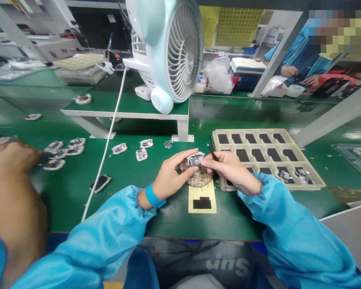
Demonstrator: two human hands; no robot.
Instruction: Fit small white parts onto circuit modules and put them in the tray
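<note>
My left hand [176, 168] grips a small white-framed electronic device [195, 159] with its circuitry facing up. Fingers of my right hand [228, 166] touch the device's right edge and also hold a thin black pen-like tool [212, 151], its tip pointing up and left. Under both hands lies a round speckled pad [200, 180] strewn with tiny bits. Just in front of it is a yellow paper sheet [202, 192] with a black cut piece [202, 204] on it.
To the right, a beige compartment tray [315, 182] holds black pieces and circuit parts. Several device housings [119, 148] lie left. A fan [183, 52] stands on a raised shelf [126, 114]; a white cable [108, 140] crosses the bench. A co-worker's arm [15, 184] reaches in at left.
</note>
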